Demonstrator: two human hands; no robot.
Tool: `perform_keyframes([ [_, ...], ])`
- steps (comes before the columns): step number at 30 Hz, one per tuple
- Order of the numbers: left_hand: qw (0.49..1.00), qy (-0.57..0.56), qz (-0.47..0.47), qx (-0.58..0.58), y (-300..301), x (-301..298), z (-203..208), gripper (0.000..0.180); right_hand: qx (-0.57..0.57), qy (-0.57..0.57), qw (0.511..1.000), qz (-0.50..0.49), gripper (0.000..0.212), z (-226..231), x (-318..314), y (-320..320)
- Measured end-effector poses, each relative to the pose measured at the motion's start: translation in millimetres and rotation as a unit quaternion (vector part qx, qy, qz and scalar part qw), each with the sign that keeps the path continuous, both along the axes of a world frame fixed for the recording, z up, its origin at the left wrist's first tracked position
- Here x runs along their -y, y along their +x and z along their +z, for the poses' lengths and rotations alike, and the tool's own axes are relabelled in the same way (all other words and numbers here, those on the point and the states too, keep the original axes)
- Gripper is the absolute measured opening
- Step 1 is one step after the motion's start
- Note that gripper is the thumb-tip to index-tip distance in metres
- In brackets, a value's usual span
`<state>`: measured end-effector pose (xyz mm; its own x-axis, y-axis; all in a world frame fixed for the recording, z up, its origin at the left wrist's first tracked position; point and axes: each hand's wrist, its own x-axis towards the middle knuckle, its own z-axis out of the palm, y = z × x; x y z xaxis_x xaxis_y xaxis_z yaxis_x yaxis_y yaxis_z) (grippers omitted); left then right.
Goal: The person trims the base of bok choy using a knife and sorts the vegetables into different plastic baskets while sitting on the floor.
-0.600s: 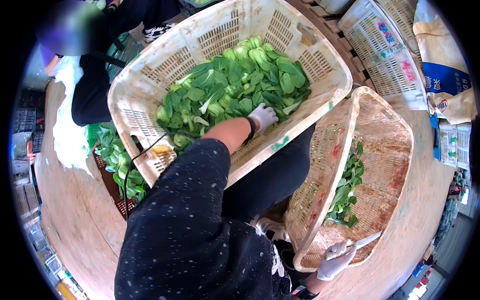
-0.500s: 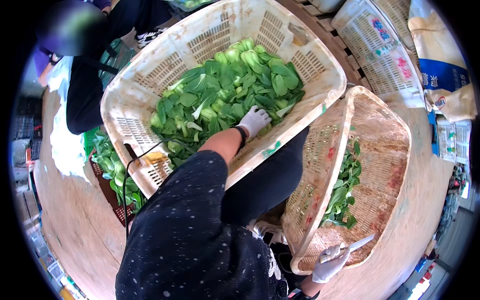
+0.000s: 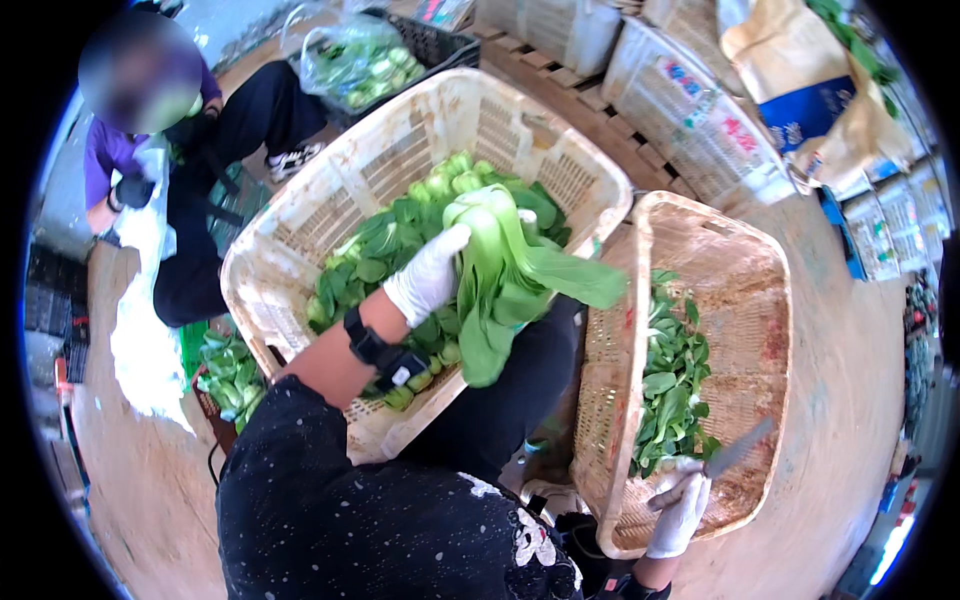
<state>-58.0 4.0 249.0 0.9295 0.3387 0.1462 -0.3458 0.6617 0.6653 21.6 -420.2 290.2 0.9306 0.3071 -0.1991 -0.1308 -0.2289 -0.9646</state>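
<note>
Bok choy in LH, knife in RH

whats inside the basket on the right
Loose green leaves lie piled in the basket on the right. The right hand holds a knife over its near end. Whatever lies beneath the leaves is covered.

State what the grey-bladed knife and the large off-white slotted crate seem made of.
Flat grey knife blade: probably metal, dull here, judging by its thin, even face.
Large off-white slotted crate: likely moulded plastic, matte and stained, given its rounded rim and regular slots.
</note>
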Motion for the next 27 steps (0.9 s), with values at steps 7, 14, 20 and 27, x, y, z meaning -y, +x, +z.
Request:
perform_keyframes([
  [7,0.923,0.38,-0.006,-0.054,67,127,62,0.076,0.382,-0.223,0.897,-0.023,0.022,28,-1,25],
  [14,0.69,0.707,0.136,0.072,97,230,54,0.074,0.497,-0.325,0.805,-0.006,0.028,33,3,15],
  [20,0.712,0.685,0.12,0.099,83,260,61,0.073,0.397,-0.501,0.764,-0.09,0.005,15,30,38],
  [27,0.779,0.622,0.06,0.055,97,263,51,0.075,0.099,0.001,0.99,-0.097,0.033,36,44,43],
])
